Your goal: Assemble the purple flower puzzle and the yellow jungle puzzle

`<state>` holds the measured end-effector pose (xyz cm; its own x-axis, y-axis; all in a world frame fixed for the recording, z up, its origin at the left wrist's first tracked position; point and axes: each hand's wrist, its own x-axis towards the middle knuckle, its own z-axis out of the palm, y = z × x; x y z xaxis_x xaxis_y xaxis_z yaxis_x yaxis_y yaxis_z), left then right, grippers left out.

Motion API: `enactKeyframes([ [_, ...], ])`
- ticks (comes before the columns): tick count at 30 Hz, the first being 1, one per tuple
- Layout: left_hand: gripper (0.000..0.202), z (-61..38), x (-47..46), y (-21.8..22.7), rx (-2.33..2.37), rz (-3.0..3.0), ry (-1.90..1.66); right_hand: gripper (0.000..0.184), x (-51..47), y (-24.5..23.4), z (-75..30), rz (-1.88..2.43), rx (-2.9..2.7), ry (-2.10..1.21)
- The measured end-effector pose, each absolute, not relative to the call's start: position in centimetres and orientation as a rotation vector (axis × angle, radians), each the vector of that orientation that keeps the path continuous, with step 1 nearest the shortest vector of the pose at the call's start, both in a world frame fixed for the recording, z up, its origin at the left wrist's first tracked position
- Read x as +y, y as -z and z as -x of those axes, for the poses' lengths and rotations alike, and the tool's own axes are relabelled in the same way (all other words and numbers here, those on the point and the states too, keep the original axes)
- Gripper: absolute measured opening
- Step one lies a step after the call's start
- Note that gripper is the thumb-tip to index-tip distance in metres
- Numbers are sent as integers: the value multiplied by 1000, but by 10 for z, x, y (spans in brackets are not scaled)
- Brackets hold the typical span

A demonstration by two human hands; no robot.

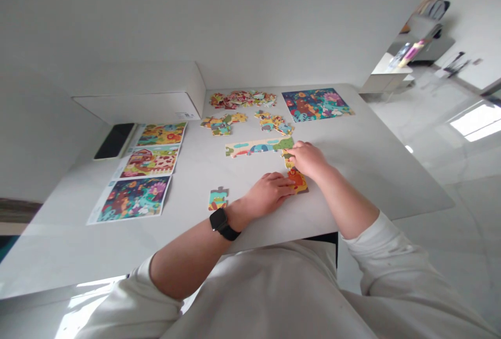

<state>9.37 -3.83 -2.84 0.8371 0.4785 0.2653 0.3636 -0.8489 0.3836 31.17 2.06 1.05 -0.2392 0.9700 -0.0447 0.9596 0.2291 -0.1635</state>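
Note:
On the table, a joined strip of puzzle pieces runs crosswise, and a column of yellow and orange pieces goes down from its right end. My right hand has its fingers bent onto a puzzle piece near that corner; the fingertips partly cover it. My left hand, below a black watch, lies low with its fingertips on the orange lion piece at the column's lower end. A loose puzzle piece in teal and yellow lies left of my left wrist.
Two small groups of pieces lie beyond the strip, with a pile of pieces behind them. A dark picture sheet is at the back right. Left are a reference sheet, a phone and a white box.

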Motion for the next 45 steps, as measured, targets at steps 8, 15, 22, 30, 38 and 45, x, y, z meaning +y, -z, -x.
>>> enactKeyframes([
  [8,37,-93,-41,25,642,-2736,-497,50,0,-19,-293,1990,-2507,-179],
  [15,38,-95,-42,27,638,-2733,-525,56,2,-24,-292,2026,-2540,-174],
  [22,31,-54,-24,-10,730,-2540,-741,41,22,-12,-312,1896,-2450,-246],
  [30,41,70,-31,-52,1342,-2349,-698,37,26,1,-324,1786,-2399,-210],
  [38,43,95,-71,-1,1258,-2434,-490,33,27,-4,-318,1798,-2240,-198],
  [45,31,83,-60,-2,1241,-2494,-512,30,32,1,-316,1754,-2152,-243],
])
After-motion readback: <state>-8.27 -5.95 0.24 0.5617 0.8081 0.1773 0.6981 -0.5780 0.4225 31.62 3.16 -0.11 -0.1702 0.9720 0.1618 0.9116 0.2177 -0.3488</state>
